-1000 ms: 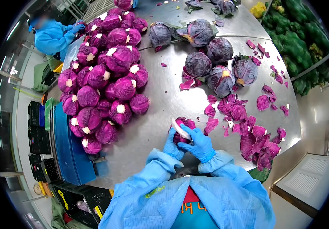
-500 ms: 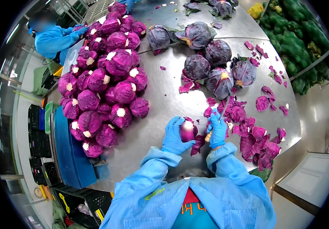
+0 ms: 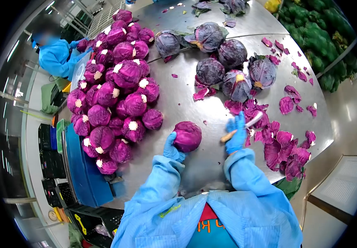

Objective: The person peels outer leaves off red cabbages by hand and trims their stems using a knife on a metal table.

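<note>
My left hand [image 3: 172,149], in a blue glove, grips a smooth purple red cabbage [image 3: 187,136] from its left side, just above the steel table [image 3: 203,169]. To the right, my gloved right hand [image 3: 236,134] holds a knife by its wooden handle [image 3: 228,137]; the pale blade [image 3: 254,120] points up and right, apart from the cabbage. Beyond it lie loose purple leaves [image 3: 284,149]. A large heap of peeled red cabbages [image 3: 124,74] with white cut stems stands at the left. Several darker, unpeeled cabbages [image 3: 236,84] sit farther back in the middle.
Across the heap, a person in blue [image 3: 56,58] reaches toward the cabbages. A blue bin [image 3: 85,173] stands at the table's left edge, with black crates [image 3: 93,225] below. Green net sacks [image 3: 311,37] are stacked at the far right.
My left hand and the cabbage have moved left toward the heap. The knife blade has swung from pointing up to pointing right. The camera view has shifted slightly.
</note>
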Demonstrator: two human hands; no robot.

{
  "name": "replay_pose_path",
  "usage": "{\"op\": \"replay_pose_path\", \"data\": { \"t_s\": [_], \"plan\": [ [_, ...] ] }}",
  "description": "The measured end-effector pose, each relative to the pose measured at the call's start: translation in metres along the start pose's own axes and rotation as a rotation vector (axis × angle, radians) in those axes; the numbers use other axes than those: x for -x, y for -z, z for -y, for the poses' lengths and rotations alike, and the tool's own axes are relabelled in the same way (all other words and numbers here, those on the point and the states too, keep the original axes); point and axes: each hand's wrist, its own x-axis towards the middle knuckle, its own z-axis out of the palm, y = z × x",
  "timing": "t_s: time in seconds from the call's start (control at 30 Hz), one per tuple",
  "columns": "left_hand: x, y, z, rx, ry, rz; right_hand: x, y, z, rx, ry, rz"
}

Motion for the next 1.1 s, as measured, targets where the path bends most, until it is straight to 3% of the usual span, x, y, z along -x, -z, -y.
{"op": "replay_pose_path", "data": {
  "t_s": [0.07, 0.27, 0.43, 0.47, 0.53, 0.6, 0.7, 0.77, 0.83, 0.93, 1.07, 1.1],
  "plan": [
    [0.019, -0.025, 0.000, 0.154, 0.086, 0.107, -0.031, 0.042, 0.021, -0.033, 0.102, -0.039],
    [0.012, -0.033, 0.022, 0.231, 0.185, 0.063, -0.022, 0.174, 0.121, 0.093, 0.416, -0.267],
    [0.014, -0.041, 0.041, 0.276, 0.242, 0.137, 0.027, 0.275, 0.169, 0.117, 0.499, -0.524],
    [0.015, -0.043, 0.044, 0.246, 0.223, 0.148, 0.042, 0.278, 0.175, 0.137, 0.404, -0.638],
    [0.017, -0.045, 0.049, 0.197, 0.185, 0.161, 0.061, 0.269, 0.172, 0.221, 0.510, -0.633],
    [0.019, -0.043, 0.054, 0.150, 0.157, 0.161, 0.063, 0.231, 0.152, 0.186, 0.538, -0.506],
    [0.024, -0.040, 0.063, 0.037, 0.084, 0.142, 0.091, 0.136, 0.137, 0.404, 0.131, -0.067],
    [0.028, -0.039, 0.066, -0.049, 0.065, 0.120, 0.099, 0.085, 0.112, 0.673, 0.139, 0.165],
    [0.037, -0.047, 0.063, -0.102, 0.052, 0.090, 0.112, 0.046, 0.114, 1.011, 0.297, 0.519],
    [0.037, -0.054, 0.061, -0.251, -0.017, 0.291, 0.106, 0.025, 0.098, 1.191, 0.472, 0.734],
    [0.045, -0.058, 0.059, -0.166, -0.011, 0.179, 0.084, 0.029, 0.104, 1.235, 0.622, 0.975],
    [0.044, -0.056, 0.059, -0.144, 0.016, 0.172, 0.085, 0.027, 0.103, 1.260, 0.694, 0.947]
  ]
}}
